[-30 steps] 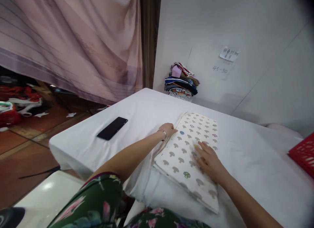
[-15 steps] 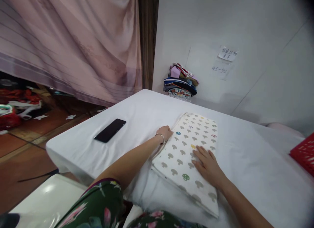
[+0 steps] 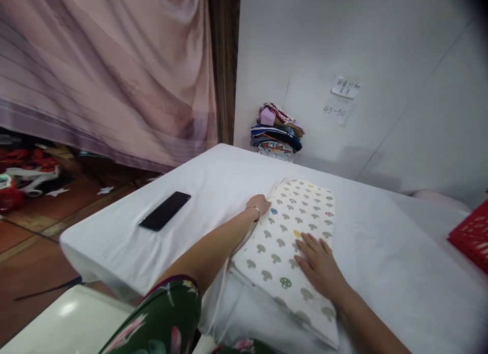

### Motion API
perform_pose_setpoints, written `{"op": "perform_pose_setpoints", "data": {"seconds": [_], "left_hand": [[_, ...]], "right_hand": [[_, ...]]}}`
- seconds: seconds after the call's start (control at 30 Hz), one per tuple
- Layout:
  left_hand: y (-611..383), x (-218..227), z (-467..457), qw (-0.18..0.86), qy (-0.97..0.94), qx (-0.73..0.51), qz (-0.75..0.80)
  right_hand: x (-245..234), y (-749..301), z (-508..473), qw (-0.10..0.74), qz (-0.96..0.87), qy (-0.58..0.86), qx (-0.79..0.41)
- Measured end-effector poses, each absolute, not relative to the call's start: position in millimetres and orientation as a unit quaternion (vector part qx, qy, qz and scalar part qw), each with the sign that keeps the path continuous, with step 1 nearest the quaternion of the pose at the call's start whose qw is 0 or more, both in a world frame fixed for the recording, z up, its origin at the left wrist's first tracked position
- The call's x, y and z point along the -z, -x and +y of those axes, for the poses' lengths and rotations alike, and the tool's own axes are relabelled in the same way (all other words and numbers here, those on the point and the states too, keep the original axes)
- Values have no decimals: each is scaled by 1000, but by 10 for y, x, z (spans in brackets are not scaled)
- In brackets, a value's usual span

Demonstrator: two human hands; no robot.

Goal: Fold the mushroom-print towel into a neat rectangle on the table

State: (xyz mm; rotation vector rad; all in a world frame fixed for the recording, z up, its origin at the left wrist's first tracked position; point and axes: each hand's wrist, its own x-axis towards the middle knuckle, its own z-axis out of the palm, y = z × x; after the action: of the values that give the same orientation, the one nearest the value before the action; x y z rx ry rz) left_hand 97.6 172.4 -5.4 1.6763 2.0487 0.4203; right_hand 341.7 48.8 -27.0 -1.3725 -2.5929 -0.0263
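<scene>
**White-sheeted table, one folded mushroom-print cloth under two hands**

Pale wall [image 3: 343, 38] and a long pink curtain [image 3: 107, 74] close off the corner behind the table [image 3: 400, 252]. The table is draped in a white sheet, probably to give fabric a clean, smooth bed. On the near middle of it lies the folded cloth [image 3: 290, 227], cream with small mushrooms, its long side running away from the person and its near end close to the table's edge.

The right hand [image 3: 318, 265] lies palm-down on the cloth's nearer half, fingers straight and slightly fanned, gripping nothing. From where I stand it looks like weight to keep the layers flat. The left hand [image 3: 261, 204] sits at the cloth's left edge, fingers curled in against the fold as if steadying that side. I cannot tell whether they pinch the fabric or only rest there.

A stack of folded clothes [image 3: 276, 133] stands against the wall at the far end, well apart from the hands. A red basket [image 3: 470, 237] shows at the right edge. A black phone [image 3: 164, 217] lies face-down to the left, out of the way. Two paper notes [image 3: 345, 88] are stuck on the wall, and a thin bracelet [image 3: 252, 208] circles the left wrist.
</scene>
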Motion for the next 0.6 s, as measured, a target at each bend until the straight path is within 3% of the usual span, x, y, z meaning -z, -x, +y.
{"op": "perform_pose_setpoints", "data": {"seconds": [0.6], "left_hand": [[-1101,68,2071,198,-612,-158,749]], "right_hand": [[265,-3423,500,116,-879,462,-17]]}}
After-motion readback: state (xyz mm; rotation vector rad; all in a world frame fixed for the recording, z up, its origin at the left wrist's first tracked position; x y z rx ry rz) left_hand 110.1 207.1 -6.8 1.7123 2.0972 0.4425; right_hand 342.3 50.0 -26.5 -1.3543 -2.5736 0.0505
